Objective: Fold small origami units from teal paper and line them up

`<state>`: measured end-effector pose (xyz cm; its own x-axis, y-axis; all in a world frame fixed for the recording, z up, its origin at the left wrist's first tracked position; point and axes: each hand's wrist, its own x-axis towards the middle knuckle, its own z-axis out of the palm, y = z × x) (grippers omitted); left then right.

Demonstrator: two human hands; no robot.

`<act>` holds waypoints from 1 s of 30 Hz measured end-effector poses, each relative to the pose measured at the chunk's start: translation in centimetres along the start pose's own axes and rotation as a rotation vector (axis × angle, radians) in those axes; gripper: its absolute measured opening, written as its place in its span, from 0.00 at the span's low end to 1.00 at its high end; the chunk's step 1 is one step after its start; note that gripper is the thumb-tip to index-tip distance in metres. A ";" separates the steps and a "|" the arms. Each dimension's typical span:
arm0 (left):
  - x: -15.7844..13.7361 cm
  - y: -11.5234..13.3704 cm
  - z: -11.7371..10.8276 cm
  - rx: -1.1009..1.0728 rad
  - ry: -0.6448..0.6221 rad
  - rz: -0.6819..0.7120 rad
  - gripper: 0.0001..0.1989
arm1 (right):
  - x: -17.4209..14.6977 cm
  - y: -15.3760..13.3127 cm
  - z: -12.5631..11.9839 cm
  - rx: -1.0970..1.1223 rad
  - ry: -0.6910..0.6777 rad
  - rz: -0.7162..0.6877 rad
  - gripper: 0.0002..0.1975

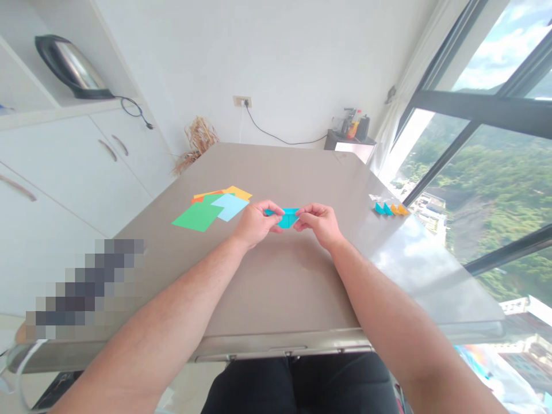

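Between my two hands, above the middle of the table, is a small piece of folded blue paper point(288, 218) with creases across it and slanting lower edges. My left hand point(257, 223) pinches its left end between thumb and fingers. The right end is gripped the same way by my right hand point(319, 223). Fingers cover both tips of the paper. Left of my left hand lie loose sheets: a green sheet point(199, 215), a pale blue sheet point(230, 207) and a yellow-orange sheet point(238, 192), overlapping one another.
Small folded blue paper shapes point(382, 209) and orange ones point(399, 210) stand in a row near the table's point(284, 287) right edge, by the window. A pixelated dark object point(84, 287) lies at the left front. A kettle point(73, 69) sits on a shelf.
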<state>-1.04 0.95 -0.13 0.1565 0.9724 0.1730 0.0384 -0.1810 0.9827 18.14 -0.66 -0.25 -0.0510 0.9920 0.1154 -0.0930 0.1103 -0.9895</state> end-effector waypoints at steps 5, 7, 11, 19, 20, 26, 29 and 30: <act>0.1 -0.5 0.1 0.155 -0.031 0.077 0.07 | -0.1 0.0 0.3 -0.076 0.043 -0.036 0.10; 0.0 -0.5 0.2 0.157 -0.046 0.089 0.06 | -0.1 -0.1 0.4 -0.073 0.063 -0.051 0.13; -0.1 -0.4 0.4 0.123 -0.079 0.093 0.05 | 0.1 0.0 0.2 -0.184 0.022 -0.046 0.15; -0.4 0.1 0.6 0.052 -0.091 0.104 0.12 | 0.2 0.1 0.1 -0.296 -0.013 -0.056 0.11; -0.4 0.2 0.6 0.038 -0.082 0.097 0.17 | 0.1 0.0 0.1 -0.290 -0.012 -0.058 0.11; -0.2 0.0 0.5 -0.060 -0.031 -0.020 0.12 | -0.3 -0.3 0.5 -0.300 -0.014 -0.057 0.07; -0.3 -0.2 0.6 -0.036 -0.061 -0.007 0.11 | -0.4 -0.3 0.7 -0.287 -0.031 -0.065 0.07; -0.3 -0.2 0.6 -0.020 -0.065 0.002 0.11 | -0.5 -0.3 0.7 -0.287 -0.043 -0.064 0.08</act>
<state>-0.48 0.62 -0.40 0.2203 0.9604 0.1707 0.0181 -0.1790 0.9837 17.48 -1.19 0.08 -0.0970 0.9796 0.1760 0.1876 0.1916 -0.9634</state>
